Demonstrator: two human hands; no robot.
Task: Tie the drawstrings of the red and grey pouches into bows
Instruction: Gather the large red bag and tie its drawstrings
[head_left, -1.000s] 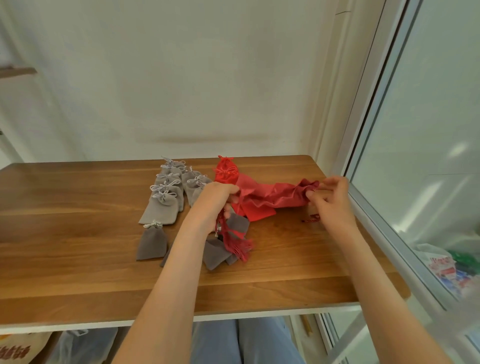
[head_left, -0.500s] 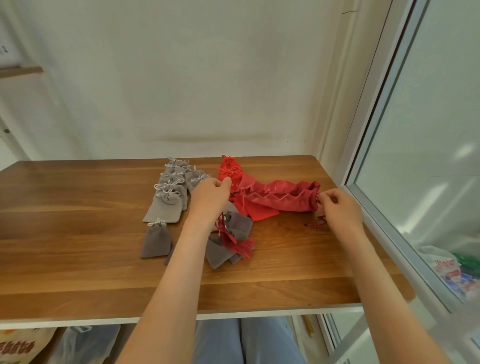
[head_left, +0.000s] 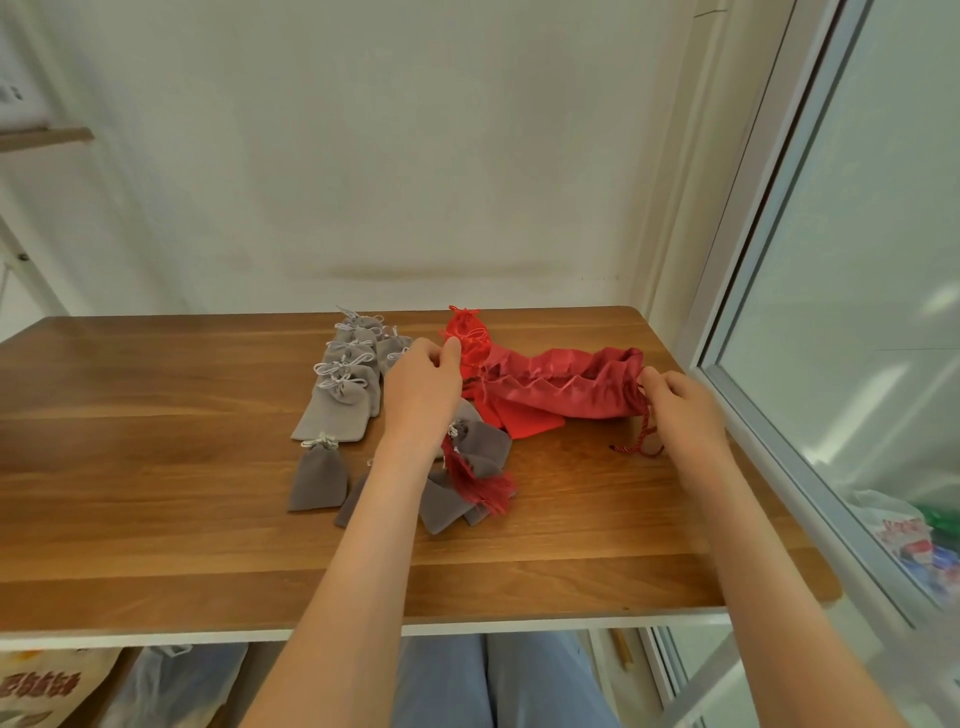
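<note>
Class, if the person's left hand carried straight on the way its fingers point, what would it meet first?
The small bright red fabric pouch lying farthest back. The left hand seems to be right at its edge, though depth is unclear.

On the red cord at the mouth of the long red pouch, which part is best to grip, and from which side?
Pinch the red cord just below the gathered mouth of the long red pouch, coming from the right, beside the right hand. The mouth faces right and the cord hangs clear there; its end lies flat on the table.
</note>
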